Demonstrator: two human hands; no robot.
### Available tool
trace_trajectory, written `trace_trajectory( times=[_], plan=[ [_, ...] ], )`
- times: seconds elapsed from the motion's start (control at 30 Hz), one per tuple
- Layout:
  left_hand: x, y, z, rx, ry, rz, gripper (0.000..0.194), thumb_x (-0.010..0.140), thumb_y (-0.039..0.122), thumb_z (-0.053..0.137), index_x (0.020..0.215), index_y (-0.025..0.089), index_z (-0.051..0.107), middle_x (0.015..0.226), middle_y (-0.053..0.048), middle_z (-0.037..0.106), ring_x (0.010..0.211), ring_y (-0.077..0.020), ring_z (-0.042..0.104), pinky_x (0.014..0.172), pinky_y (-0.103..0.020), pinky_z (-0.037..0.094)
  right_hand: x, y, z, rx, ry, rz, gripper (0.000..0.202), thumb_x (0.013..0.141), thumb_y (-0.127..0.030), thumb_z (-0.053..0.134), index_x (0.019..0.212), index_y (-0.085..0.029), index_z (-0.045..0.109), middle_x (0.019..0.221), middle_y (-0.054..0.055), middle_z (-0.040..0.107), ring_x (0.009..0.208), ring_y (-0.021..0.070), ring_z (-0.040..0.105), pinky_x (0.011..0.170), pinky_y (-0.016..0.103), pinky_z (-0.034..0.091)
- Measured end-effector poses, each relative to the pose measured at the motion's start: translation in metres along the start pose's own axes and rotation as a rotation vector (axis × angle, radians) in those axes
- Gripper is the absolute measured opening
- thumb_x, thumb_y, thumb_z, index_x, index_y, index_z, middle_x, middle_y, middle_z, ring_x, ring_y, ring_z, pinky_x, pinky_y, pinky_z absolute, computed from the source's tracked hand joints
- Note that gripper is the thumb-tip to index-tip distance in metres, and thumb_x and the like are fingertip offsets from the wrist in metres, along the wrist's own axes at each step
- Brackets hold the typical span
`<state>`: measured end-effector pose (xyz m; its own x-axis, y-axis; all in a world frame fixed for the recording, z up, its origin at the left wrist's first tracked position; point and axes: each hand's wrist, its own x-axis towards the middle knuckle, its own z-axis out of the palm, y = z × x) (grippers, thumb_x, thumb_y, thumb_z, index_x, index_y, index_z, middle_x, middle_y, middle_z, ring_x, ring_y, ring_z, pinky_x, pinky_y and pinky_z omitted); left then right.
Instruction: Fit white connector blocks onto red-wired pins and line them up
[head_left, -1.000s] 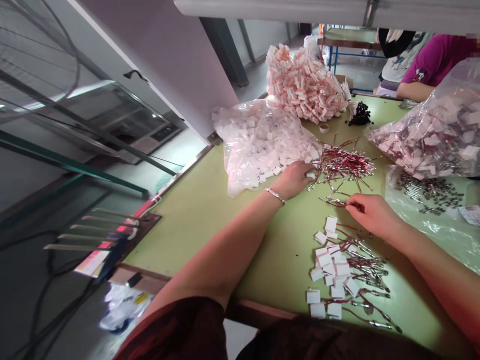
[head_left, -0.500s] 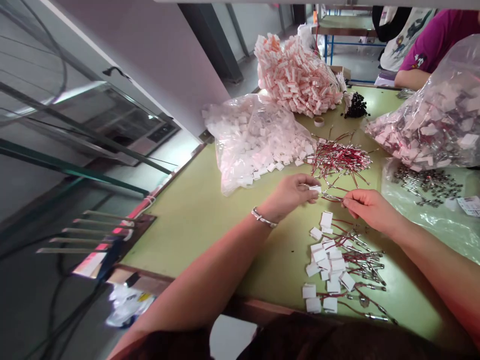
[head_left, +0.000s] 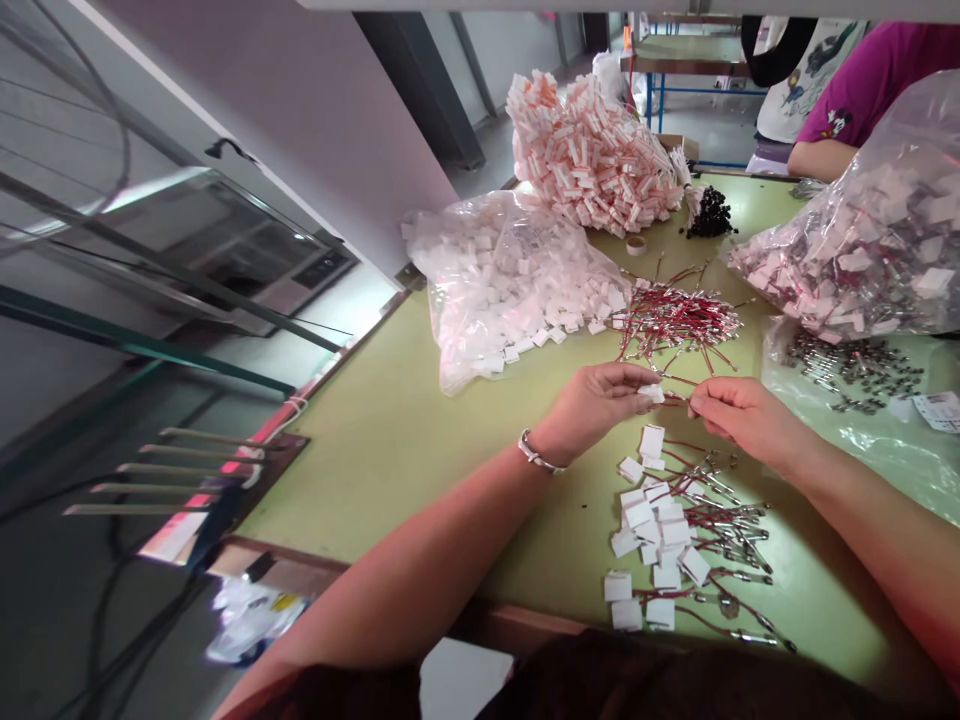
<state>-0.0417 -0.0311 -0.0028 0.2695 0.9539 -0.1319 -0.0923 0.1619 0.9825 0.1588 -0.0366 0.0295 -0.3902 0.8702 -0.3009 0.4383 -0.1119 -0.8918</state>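
Observation:
My left hand (head_left: 600, 402) pinches a small white block (head_left: 652, 393) between thumb and fingers. Just to its right, my right hand (head_left: 739, 412) is closed on a thin red wire (head_left: 675, 399) that runs toward the block. Whether the wire enters the block is too small to tell. Beyond both hands lies a tangled pile of red wires (head_left: 679, 318) with metal ends. Nearer to me are several white blocks with red wires attached (head_left: 675, 531), their metal ends pointing right.
A clear bag of white blocks (head_left: 517, 275) spills at the left. Behind it stands a heap of pinkish-white parts (head_left: 600, 165). Black pieces (head_left: 711, 212), another full bag (head_left: 877, 230) and metal parts (head_left: 862, 370) lie rightward. A person's purple sleeve (head_left: 862, 85) shows beyond.
My left hand has moved right with the white block, closer to my right hand. Less of the wire now shows between them. My right hand has barely moved.

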Motion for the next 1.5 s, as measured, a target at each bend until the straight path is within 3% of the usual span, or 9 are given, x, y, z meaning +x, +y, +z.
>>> trace_trajectory(
  times=[0.13,0.33,0.43,0.47,0.57,0.8,1.07,1.33,1.5],
  plan=[
    [-0.001,-0.001,-0.001,0.056,0.018,0.023,0.024,0.067,0.017,0.074,0.090,0.014,0.070,0.083,-0.003,0.071,0.075,-0.0115,0.067,0.081,-0.028,0.056,0.001,0.003,0.003,0.052,-0.087,0.028,0.021,0.085,-0.029,0.045,0.069,-0.019,0.054,0.047,-0.007,0.039,0.042,0.0076,0.029,0.044,0.024,0.020],
    [-0.005,0.003,0.002,0.155,-0.100,-0.039,0.036,0.074,0.020,0.069,0.110,0.017,0.068,0.084,-0.005,0.072,0.070,-0.0131,0.068,0.072,-0.028,0.056,0.004,0.004,0.006,-0.028,0.006,-0.003,0.024,0.082,-0.031,0.049,0.061,-0.019,0.050,0.047,-0.007,0.039,0.043,0.0069,0.030,0.044,0.023,0.022],
    [-0.005,0.005,0.001,0.130,0.029,-0.136,0.033,0.073,0.027,0.071,0.104,0.015,0.070,0.075,-0.006,0.073,0.068,-0.0148,0.068,0.069,-0.028,0.054,0.004,0.001,0.005,-0.082,0.103,-0.117,0.020,0.079,-0.028,0.051,0.061,-0.019,0.052,0.051,-0.006,0.043,0.048,0.0071,0.035,0.047,0.023,0.027],
    [-0.004,0.006,0.001,0.072,0.104,-0.133,0.032,0.071,0.029,0.074,0.100,0.015,0.071,0.077,-0.006,0.073,0.070,-0.0146,0.068,0.069,-0.027,0.054,0.004,0.001,0.005,-0.091,0.126,-0.155,0.018,0.078,-0.027,0.053,0.062,-0.018,0.054,0.053,-0.005,0.045,0.049,0.0072,0.036,0.048,0.023,0.029],
    [-0.002,0.008,0.001,-0.061,0.181,-0.101,0.030,0.062,0.029,0.081,0.087,0.014,0.073,0.080,-0.005,0.073,0.071,-0.0122,0.064,0.068,-0.023,0.050,0.002,0.003,0.007,-0.134,0.107,-0.232,0.015,0.076,-0.027,0.055,0.065,-0.018,0.058,0.056,-0.005,0.048,0.052,0.0073,0.038,0.051,0.023,0.031],
    [-0.006,0.009,0.012,-0.251,0.091,-0.165,0.017,0.069,0.024,0.076,0.078,0.010,0.073,0.066,-0.002,0.065,0.050,-0.0037,0.044,0.047,-0.018,0.035,0.001,0.011,0.014,-0.282,0.087,-0.299,0.017,0.079,-0.025,0.055,0.063,-0.018,0.058,0.053,-0.005,0.048,0.050,0.0069,0.037,0.048,0.023,0.029],
    [-0.004,0.009,0.007,-0.348,0.079,-0.239,0.008,0.073,0.012,0.072,0.080,0.009,0.070,0.060,0.002,0.060,0.048,-0.0035,0.051,0.048,-0.017,0.040,0.001,0.010,0.011,-0.310,0.151,-0.318,0.018,0.080,-0.025,0.053,0.065,-0.018,0.060,0.055,-0.004,0.053,0.050,0.0074,0.040,0.048,0.023,0.031],
    [-0.004,0.007,0.004,-0.307,0.016,-0.294,0.011,0.076,0.016,0.072,0.081,0.010,0.066,0.061,-0.001,0.066,0.053,-0.0062,0.061,0.054,-0.016,0.047,0.000,0.010,0.006,-0.430,0.221,-0.372,0.020,0.083,-0.026,0.050,0.067,-0.019,0.059,0.055,-0.003,0.054,0.050,0.0081,0.043,0.050,0.024,0.033],
    [-0.005,0.004,0.006,-0.133,-0.060,-0.187,0.021,0.075,0.025,0.074,0.079,0.013,0.057,0.062,-0.001,0.068,0.048,-0.0068,0.060,0.049,-0.017,0.046,-0.002,0.009,0.010,-0.596,0.298,-0.405,0.020,0.083,-0.024,0.048,0.066,-0.019,0.056,0.054,-0.002,0.054,0.049,0.0090,0.042,0.051,0.026,0.032]
  ],
)
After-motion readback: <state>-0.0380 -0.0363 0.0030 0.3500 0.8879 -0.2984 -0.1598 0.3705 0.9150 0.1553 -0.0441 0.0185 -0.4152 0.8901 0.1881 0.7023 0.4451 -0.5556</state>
